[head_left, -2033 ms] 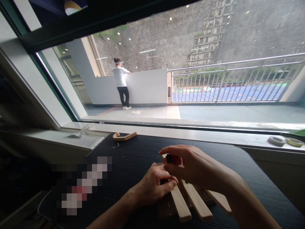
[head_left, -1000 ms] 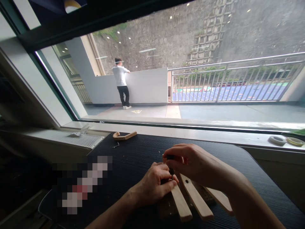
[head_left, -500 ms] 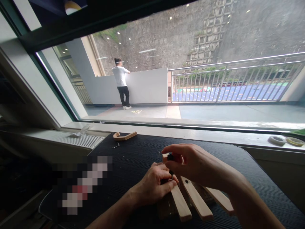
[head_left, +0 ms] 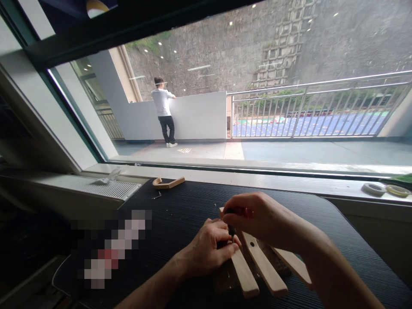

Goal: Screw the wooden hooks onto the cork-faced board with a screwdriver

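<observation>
My left hand [head_left: 207, 251] presses down on a light wooden slat [head_left: 243, 277], its fingers curled over the slat's far end. Two more slats [head_left: 264, 270] fan out to the right on a brown wooden base [head_left: 223, 281]. My right hand [head_left: 257, 219] is closed round a small black-handled screwdriver [head_left: 231, 229], held upright with its tip at the slat by my left fingertips. All of this lies on a black ribbed tabletop [head_left: 180, 214].
A curved wooden piece [head_left: 168, 183] and a small dark screw [head_left: 157, 197] lie at the table's far edge. Two tape rolls [head_left: 384, 189] rest on the window sill at right. A blurred dark object [head_left: 109, 249] sits at left. Outside the window a person [head_left: 164, 112] leans on a wall.
My right hand has shifted its fingers on the screwdriver handle from frame to frame, staying over the same spot. The left hand and the slats have barely moved.
</observation>
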Tool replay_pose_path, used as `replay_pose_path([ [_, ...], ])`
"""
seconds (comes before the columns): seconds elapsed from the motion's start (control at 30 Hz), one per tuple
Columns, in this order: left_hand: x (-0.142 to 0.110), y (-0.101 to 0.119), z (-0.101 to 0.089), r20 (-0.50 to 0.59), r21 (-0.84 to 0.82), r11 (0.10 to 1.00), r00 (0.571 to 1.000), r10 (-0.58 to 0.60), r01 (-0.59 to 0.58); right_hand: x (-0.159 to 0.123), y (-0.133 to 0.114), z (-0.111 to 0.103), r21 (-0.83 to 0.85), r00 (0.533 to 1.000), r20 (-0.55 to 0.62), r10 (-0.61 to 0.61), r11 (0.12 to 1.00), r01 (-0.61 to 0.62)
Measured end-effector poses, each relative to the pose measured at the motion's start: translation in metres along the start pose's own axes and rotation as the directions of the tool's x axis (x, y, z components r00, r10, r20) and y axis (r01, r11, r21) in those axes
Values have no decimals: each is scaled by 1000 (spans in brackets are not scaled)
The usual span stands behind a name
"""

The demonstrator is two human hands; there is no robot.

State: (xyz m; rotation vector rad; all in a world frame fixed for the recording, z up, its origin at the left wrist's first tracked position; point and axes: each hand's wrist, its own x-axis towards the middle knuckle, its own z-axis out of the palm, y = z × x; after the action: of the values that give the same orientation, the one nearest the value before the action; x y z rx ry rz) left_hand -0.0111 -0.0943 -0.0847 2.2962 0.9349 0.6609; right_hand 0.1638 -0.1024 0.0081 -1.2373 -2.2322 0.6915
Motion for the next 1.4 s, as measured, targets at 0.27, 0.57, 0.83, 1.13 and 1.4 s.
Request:
replay_pose_path([
  [0.27,0,2,-1,19,-50,999,1000,-7,8,-4,-2,-5,-1,1000,17,2,1000,-2],
  [0.57,-1,0,0,-16,-36,999,1000,26,-27,-5,0,-3,120,999,51,-1,993,-5],
  [0.83,0,0,0,-5,3,1000,1000,18,-18,-1,6,1,37,1000,-17,26,999,-25],
  [1.13,0,-1,1,-11,-6,1000,1000,29,-29,-8,-1,-8,60,999,37,-30,998,28],
  [1.4,0,-2,2,-1,25,1000,1000,6,-6,-2,10,1,63,1000,0,0,998,0],
])
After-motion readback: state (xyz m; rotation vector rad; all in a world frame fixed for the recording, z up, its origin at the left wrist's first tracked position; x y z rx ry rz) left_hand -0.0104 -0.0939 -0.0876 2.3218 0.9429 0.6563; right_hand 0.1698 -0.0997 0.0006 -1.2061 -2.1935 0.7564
